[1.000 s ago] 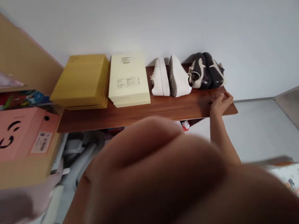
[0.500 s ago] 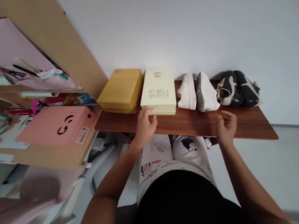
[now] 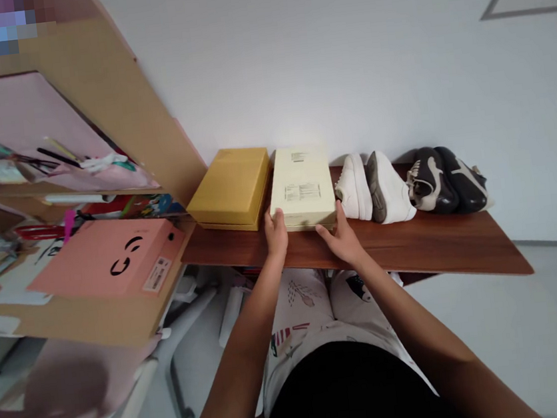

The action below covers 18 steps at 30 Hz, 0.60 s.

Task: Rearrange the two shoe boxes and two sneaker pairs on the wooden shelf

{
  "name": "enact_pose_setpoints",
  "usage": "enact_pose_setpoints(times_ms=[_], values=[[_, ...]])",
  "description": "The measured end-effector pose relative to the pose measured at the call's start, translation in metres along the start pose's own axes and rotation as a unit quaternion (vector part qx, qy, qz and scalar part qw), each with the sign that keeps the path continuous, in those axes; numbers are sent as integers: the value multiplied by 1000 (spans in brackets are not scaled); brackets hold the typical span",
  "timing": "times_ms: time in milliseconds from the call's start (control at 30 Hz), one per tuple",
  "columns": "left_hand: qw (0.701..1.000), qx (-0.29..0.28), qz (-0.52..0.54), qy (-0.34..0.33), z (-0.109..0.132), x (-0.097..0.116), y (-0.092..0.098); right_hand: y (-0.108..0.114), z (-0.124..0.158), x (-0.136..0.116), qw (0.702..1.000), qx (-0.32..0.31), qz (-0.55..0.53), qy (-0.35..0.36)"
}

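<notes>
Left hand [image 3: 276, 233] and right hand [image 3: 342, 238] each pinch a lower corner of the cream box [image 3: 300, 173], on the brown board [image 3: 443, 244] at the frame's centre. Just left is the yellow box [image 3: 230, 186]; to the right, white shoes [image 3: 390, 186], then dark shoes [image 3: 467, 187]. Pink box [image 3: 87, 257], frame's left.

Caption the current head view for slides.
Left hand and right hand grasp a cream box between a yellow box and white shoes.

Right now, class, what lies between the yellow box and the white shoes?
The head view shows the cream box lying between the yellow box and the white shoes.
</notes>
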State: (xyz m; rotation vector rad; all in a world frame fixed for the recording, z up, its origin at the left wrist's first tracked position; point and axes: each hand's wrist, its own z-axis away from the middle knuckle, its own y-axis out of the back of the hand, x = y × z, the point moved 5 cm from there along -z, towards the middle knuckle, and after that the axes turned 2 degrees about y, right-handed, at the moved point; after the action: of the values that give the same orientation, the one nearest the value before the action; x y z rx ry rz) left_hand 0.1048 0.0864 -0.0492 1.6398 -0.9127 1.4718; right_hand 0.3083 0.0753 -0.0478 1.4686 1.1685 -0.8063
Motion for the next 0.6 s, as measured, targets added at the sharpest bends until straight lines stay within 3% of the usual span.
enact_pose_setpoints(times_ms=[167, 233, 333, 433, 533, 600], values=[[999, -24, -32, 28, 11, 14, 7, 14, 10, -17, 998, 37, 44, 25], [998, -40, -47, 21, 21, 24, 23, 24, 19, -34, 993, 86, 68, 45], [994, -53, -38, -87, 23, 49, 67, 24, 36, -62, 992, 96, 25, 74], [982, 63, -65, -167, -7, 66, 130, -12, 45, -80, 995, -15, -93, 45], [976, 161, -85, -115, -58, 62, 182, -69, 40, -86, 971, -128, -198, -45], [979, 163, -91, -77, -88, 56, 200, -104, 28, -87, 949, -150, -248, -122]])
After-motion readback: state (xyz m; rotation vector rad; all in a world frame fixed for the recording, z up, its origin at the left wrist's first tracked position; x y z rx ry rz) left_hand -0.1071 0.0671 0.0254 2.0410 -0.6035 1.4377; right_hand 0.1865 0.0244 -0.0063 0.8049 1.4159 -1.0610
